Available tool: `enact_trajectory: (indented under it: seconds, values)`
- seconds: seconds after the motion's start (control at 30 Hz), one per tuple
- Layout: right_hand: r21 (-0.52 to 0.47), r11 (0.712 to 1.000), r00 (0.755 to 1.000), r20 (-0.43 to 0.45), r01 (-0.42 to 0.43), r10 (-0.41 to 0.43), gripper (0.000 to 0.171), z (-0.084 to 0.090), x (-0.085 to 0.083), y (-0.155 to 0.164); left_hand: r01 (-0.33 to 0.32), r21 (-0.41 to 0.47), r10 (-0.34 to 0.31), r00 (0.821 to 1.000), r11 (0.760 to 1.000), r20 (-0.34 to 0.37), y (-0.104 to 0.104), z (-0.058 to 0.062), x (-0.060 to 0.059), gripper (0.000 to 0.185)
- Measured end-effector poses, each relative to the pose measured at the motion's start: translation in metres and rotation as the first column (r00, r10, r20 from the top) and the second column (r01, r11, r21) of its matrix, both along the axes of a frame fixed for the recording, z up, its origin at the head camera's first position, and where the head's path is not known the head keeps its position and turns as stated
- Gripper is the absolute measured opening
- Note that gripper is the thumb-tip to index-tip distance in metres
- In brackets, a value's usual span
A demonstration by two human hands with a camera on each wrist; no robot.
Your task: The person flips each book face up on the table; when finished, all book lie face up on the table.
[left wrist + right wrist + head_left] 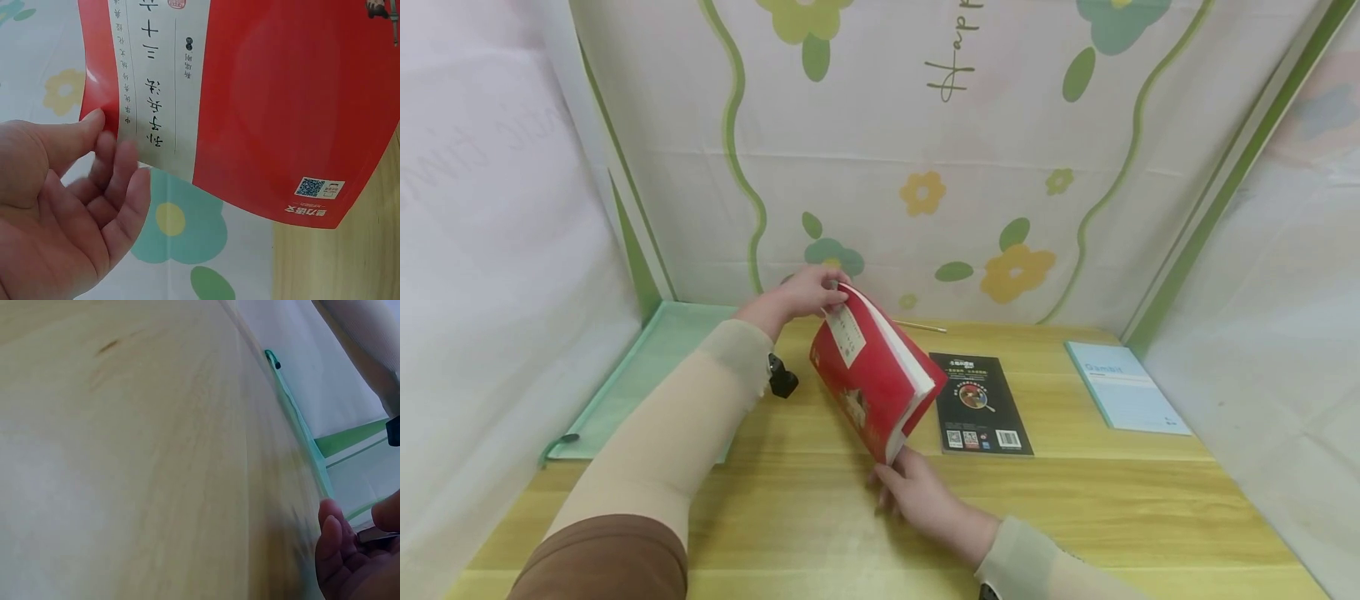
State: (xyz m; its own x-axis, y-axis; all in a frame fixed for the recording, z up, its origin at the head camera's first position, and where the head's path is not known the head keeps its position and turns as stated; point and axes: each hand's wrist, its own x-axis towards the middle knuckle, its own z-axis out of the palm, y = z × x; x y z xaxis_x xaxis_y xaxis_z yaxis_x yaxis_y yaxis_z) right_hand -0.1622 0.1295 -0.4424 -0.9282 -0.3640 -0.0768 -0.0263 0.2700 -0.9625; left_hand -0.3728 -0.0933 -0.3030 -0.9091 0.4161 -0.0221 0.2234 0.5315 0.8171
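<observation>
Holding a tilted red book (872, 362) are both hands (808, 292).

"孙子兵法" on red book (874, 371), "Gambit" on pale blue notebook (1126, 390), sideways "Happ" on floral curtain (865, 142)

On the table (805, 517), the pouch (617, 404) is lying left of the held book (880, 367), the flat book (979, 404) is lying right of the held book, the notebook (1127, 390) is lying farther right, and the backdrop (865, 125) is hanging behind.
</observation>
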Motion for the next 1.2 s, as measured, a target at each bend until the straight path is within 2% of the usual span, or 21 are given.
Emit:
enact_trajectory:
  seconds: [0.2, 0.5, 0.7, 0.9, 1.2]
  values:
    - [-0.028, 0.999, 0.999, 0.039, -0.021, 0.023, 0.042, 0.001, 0.001, 0.0, -0.03, -0.024, 0.03, 0.999, 0.999, -0.015, 0.0, -0.001, 0.003, 0.019]
    - [-0.077, 0.997, 0.999, 0.029, -0.026, 0.028, 0.041, 0.0, 0.006, -0.006, 0.007, 0.003, -0.007, 0.999, 1.0, 0.031, 0.002, -0.002, 0.004, 0.023]
    - [-0.084, 0.996, 0.999, 0.007, -0.035, 0.035, 0.039, -0.003, 0.008, -0.009, 0.023, 0.003, -0.023, 0.999, 1.0, 0.034, 0.002, -0.005, 0.002, 0.022]
    - [-0.097, 0.995, 0.999, 0.022, -0.036, 0.039, 0.036, -0.005, 0.009, -0.012, 0.021, -0.008, -0.02, 0.999, 1.0, 0.03, 0.005, -0.007, 0.001, 0.022]
    - [-0.131, 0.991, 0.997, 0.069, -0.032, 0.041, 0.042, -0.001, 0.013, -0.016, -0.006, 0.005, 0.006, 0.999, 1.0, 0.044, 0.01, -0.008, 0.001, 0.021]
